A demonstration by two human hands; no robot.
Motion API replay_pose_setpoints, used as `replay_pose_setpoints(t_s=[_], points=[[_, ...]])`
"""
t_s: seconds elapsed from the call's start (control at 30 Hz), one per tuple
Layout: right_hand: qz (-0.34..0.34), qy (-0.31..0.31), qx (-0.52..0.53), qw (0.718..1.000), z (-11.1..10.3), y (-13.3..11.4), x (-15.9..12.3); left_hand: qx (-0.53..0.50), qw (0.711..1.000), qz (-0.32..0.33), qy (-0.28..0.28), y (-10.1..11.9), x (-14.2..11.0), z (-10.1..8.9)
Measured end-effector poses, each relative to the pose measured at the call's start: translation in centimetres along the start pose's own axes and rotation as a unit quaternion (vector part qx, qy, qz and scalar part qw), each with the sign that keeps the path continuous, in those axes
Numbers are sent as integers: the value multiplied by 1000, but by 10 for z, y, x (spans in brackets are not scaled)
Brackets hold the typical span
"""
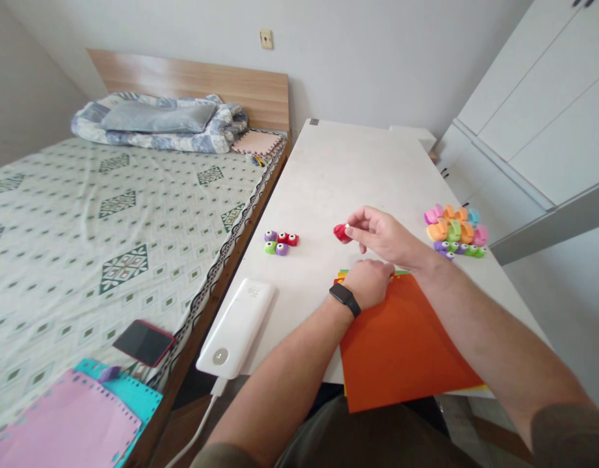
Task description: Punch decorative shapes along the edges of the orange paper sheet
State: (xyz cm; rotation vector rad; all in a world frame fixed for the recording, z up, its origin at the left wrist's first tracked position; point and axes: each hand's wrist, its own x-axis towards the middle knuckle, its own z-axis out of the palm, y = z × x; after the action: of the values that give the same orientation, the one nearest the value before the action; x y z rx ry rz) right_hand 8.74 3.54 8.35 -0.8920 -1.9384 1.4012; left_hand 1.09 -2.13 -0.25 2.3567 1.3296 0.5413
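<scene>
My right hand holds a small red craft punch with a white top between thumb and fingers, just above the white table. Below it, my left hand, with a black watch at the wrist, lies over the top edge of an orange sheet of paper. Its fingers are curled in at that edge and partly hidden. Green and yellow sheets peek out from under the orange one. Left of my hands stands a cluster of small purple, red and green punches.
Larger pastel punches and more small purple and green ones stand at the table's right edge. A white power bank with a cable lies at the left edge. On the bed are a phone and hole-edged pink paper.
</scene>
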Motion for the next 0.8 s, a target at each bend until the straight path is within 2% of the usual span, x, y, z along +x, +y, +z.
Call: replay_pose_setpoints(t_s=[0.13, 0.23, 0.3, 0.37, 0.47, 0.53, 0.8], points=[[18, 58, -5, 998, -51, 6, -41, 3, 1000, 19, -4, -2, 0, -5], [27, 79, -24, 996, -84, 26, -68, -6, 1000, 16, -2, -3, 0, -10], [40, 68, -44, 996, -101, 42, -82, -11, 1000, 17, 0, -2, 0, -12], [53, 30, -86, 994, -112, 56, -92, -13, 1000, 19, 5, -2, 1, -13], [65, -24, -167, 984, -118, 66, -101, -14, 1000, 22, 11, -1, 1, -14], [66, -38, -209, 975, -117, 66, -103, -14, 1000, 18, 11, -1, 1, -15], [42, -9, -254, 966, -108, 65, -103, -10, 1000, 9, 8, -2, 3, -13]])
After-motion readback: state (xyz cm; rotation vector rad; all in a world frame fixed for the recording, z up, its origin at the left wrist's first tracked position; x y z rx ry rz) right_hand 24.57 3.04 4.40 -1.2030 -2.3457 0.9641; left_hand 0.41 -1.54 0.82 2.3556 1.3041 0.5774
